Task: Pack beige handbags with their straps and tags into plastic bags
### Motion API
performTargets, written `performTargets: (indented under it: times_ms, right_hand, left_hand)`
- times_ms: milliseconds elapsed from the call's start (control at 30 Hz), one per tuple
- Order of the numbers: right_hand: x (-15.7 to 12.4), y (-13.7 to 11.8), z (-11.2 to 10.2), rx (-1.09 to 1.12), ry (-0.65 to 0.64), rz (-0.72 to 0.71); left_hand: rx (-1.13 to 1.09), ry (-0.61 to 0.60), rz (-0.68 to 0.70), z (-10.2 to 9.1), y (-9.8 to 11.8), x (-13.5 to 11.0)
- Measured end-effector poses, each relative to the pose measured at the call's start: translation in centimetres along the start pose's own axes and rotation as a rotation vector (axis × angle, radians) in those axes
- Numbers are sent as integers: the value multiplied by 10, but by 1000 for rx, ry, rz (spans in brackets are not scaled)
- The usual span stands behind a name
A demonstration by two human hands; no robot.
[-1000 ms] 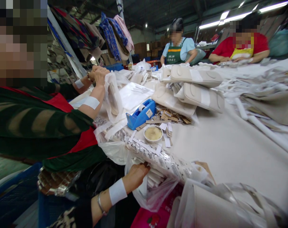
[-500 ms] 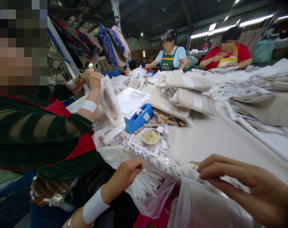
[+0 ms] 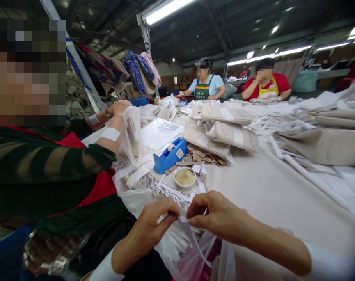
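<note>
My left hand and my right hand meet at the near table edge. Both pinch a small white strip between fingertips, just above a clear plastic bag full of white strips. The strip's tail hangs down over the bag. A shiny printed sheet of labels lies just beyond my hands. A small round dish of yellowish paste sits behind it, with a blue tape dispenser farther back.
A person in a green and red top works close on my left, holding a plastic bag. Beige padded covers are stacked mid-table, white strips and tubes to the right. Two people sit at the far end.
My left hand has come up out of the bag with a white strip. My right hand came in from the right and closed onto the same strip. The camera tilted upward.
</note>
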State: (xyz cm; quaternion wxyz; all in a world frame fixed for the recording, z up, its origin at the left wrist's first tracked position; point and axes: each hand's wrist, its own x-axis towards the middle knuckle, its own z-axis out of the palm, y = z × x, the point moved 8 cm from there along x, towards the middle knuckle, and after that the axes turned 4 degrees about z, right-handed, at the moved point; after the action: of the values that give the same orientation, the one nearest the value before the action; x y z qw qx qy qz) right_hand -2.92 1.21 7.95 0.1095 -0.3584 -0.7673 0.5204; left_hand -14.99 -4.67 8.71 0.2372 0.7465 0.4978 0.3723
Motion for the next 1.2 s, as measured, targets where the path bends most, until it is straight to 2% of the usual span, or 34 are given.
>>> performTargets:
  times_ms: [300, 800, 933, 1067, 1200]
  right_hand:
    - [8, -1, 6, -31, -8, 16]
    - [9, 3, 8, -72, -14, 86]
    - [11, 3, 8, -11, -20, 95]
    - [17, 16, 6, 106, -30, 160]
    - [21, 31, -8, 147, 55, 204]
  left_hand:
    - [-14, 34, 96, 4, 11, 1]
    - [92, 64, 166, 6, 17, -1]
    - [52, 63, 223, 5, 21, 0]
    - [47, 79, 220, 1, 14, -4]
    - [1, 106, 166, -2, -4, -12]
